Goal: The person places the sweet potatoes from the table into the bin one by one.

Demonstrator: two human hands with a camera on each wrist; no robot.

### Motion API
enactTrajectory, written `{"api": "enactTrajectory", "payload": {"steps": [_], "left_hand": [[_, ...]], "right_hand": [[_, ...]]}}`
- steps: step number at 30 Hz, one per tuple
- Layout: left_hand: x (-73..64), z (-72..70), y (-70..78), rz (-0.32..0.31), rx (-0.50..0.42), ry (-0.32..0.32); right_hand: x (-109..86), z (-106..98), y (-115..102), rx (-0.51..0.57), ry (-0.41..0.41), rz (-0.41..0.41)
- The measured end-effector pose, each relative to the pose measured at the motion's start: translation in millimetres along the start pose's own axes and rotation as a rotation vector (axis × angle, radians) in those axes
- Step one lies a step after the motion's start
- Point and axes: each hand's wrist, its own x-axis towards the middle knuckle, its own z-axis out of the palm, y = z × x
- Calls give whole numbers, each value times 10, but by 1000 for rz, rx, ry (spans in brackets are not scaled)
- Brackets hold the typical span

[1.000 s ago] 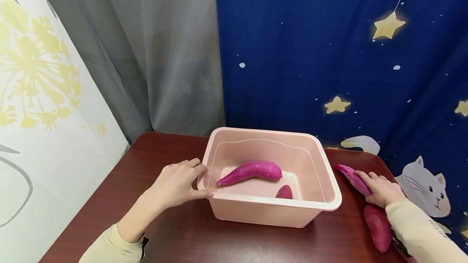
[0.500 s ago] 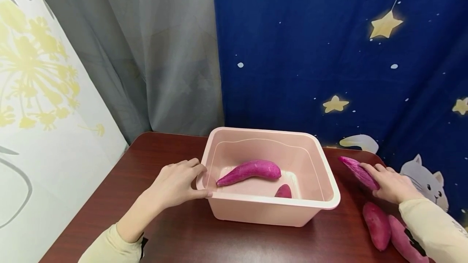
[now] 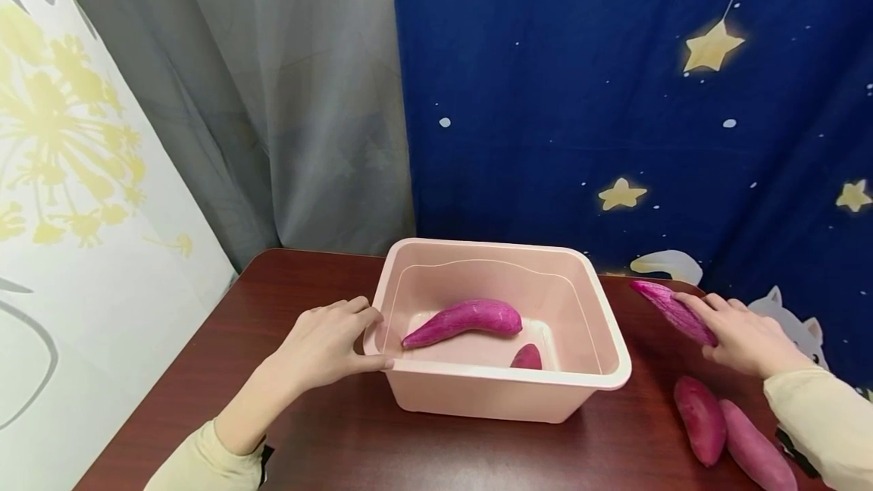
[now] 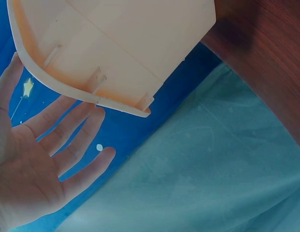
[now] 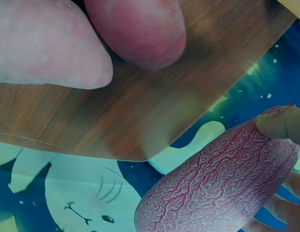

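Right grip [image 3: 746, 336]: clamped round one wrinkled purple sweet potato [image 3: 671, 311], raised off the tabletop [image 3: 327, 438] since a second ago, so the grip now bears its weight. Nearside of this grip, side by side: one dark-red sweet potato [image 3: 700, 421], one pale-pink sweet potato [image 3: 755, 445]. Leftward: pink plastic bin [image 3: 484, 398], two sweet potatoes [image 3: 470, 320] inside; left hand [image 3: 330, 343], fingers apart, touching the bin's rim. Brands, labels, writing: none legible.

Right hand [image 3: 745, 333]: higher and farther right than a second ago.
Wrinkled sweet potato [image 3: 671, 311]: lifted off the table [image 3: 327, 438] in that hand.
Red sweet potato [image 3: 700, 421]: now clear of hand and sleeve [image 3: 818, 415].
Pink sweet potato [image 3: 755, 448]: mostly hidden behind the sleeve before, now largely visible.
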Motion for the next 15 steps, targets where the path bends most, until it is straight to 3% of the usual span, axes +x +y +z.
{"api": "enactTrajectory", "payload": {"steps": [15], "left_hand": [[13,-7,-6,1,-10,-4]], "right_hand": [[-22,-279,-114,-77,96,-112]]}}
